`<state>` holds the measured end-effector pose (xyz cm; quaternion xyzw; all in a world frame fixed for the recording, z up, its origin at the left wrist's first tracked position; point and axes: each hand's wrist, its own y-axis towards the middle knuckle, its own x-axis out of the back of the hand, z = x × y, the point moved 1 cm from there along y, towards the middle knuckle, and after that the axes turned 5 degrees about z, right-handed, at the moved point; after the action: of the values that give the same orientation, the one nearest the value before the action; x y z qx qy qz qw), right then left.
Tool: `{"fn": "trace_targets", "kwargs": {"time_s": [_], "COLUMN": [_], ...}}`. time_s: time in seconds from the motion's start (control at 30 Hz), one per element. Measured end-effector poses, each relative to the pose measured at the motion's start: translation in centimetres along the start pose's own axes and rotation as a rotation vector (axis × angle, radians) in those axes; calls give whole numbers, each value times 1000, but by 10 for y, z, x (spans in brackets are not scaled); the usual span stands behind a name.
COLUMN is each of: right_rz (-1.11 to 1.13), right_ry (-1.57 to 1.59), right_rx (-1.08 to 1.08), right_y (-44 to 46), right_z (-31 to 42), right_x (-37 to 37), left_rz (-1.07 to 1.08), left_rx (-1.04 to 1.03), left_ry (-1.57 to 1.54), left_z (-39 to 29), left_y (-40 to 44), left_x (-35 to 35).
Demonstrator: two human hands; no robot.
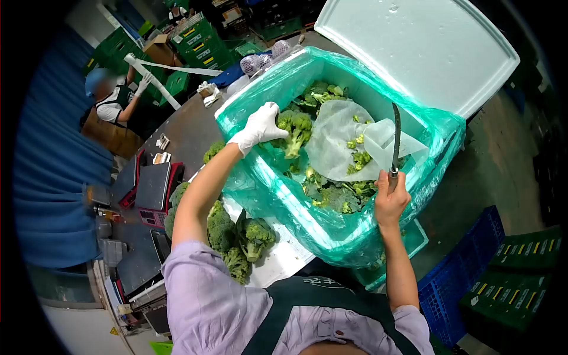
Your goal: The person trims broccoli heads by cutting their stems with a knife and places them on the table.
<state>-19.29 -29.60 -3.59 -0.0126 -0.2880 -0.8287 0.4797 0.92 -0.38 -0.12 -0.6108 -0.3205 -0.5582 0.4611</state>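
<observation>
My left hand [260,128], in a white glove, is closed on a head of broccoli [297,131] over the left part of a foam box [306,232] lined with green plastic film. My bare right hand [391,198] grips the handle of a knife [397,137] above the box's right side, its dark, curved blade pointing up and away from me. Inside the box lie a translucent white sheet [332,139] with small florets on it, and broccoli leaves and trimmings [341,198]. More broccoli heads [257,238] rest on the table beneath my left arm.
A white foam lid [423,50] leans behind the box. Weighing scales [155,186] stand on the table to the left. Green crates [513,296] and a blue crate [458,272] are at the lower right. Another person [115,100] works at the back left.
</observation>
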Motion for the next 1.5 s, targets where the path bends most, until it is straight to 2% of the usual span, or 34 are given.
{"fn": "trace_targets", "kwargs": {"time_s": [0.07, 0.1, 0.17, 0.23, 0.3, 0.37, 0.47, 0.57, 0.67, 0.77, 0.87, 0.9, 0.93, 0.97, 1.07, 1.17, 1.2, 1.23, 1.3, 1.37, 1.5], "right_rz": [12, 4, 9, 26, 69, 63, 231, 314, 367, 453, 533, 586, 591, 591, 628, 633, 635, 636, 633, 573, 583], "right_ry": [7, 1, -8, -11, -49, -69, -119, -51, 11, 47, 41, 18, 0, 1, -28, -77, -77, -86, -96, -131, -224], "right_rx": [4, 31, 37, 28, 32, 63, 46, 35, 82, 63, 76, 78, 120, 119, 158, 226, 231, 244, 262, 291, 237], "right_y": [1, 4, 1, 0, 2, 2, 7, 7, 2, -3, -11, -11, -16, -18, -23, -23, -21, -21, -22, -24, -22], "right_z": [1, 5, 5, 9, 14, 16, 18, 32, 53, 70, 70, 68, 65, 63, 67, 79, 81, 81, 82, 84, 83], "right_x": [-3, 3, 5, 5, 6, 5, 5, 3, 0, -3, -12, -18, -21, -25, -32, -42, -47, -53, -65, -74, -89], "left_rz": [-256, -283, -427, -469, -454, -449, -465, -507, -469, -531, -502, -531, -430, -429, -555, -583, -671, -675, -763, -828, -924], "left_rx": [26, 20, 65, 122, 247, 269, 286, 251, 338, 455, 526, 553, 594, 594, 574, 583, 481, 484, 549, 563, 592], "left_ry": [-390, -397, -731, -854, -792, -784, -736, -648, -443, -417, -525, -541, -550, -549, -670, -681, -775, -776, -975, -1024, -931], "left_z": [0, -11, -26, -31, -35, -40, -41, -38, -46, -52, -39, -39, -37, -30, -19, -2, -2, 0, 4, -19, -39], "left_y": [-4, -12, -23, -34, -37, -44, -51, -66, -96, -118, -127, -131, -135, -134, -137, -128, -126, -121, -107, -113, -107], "left_x": [3, 14, 25, 40, 49, 59, 73, 87, 113, 110, 62, 59, 64, 61, 56, 44, 43, 36, 22, 36, 40]}}
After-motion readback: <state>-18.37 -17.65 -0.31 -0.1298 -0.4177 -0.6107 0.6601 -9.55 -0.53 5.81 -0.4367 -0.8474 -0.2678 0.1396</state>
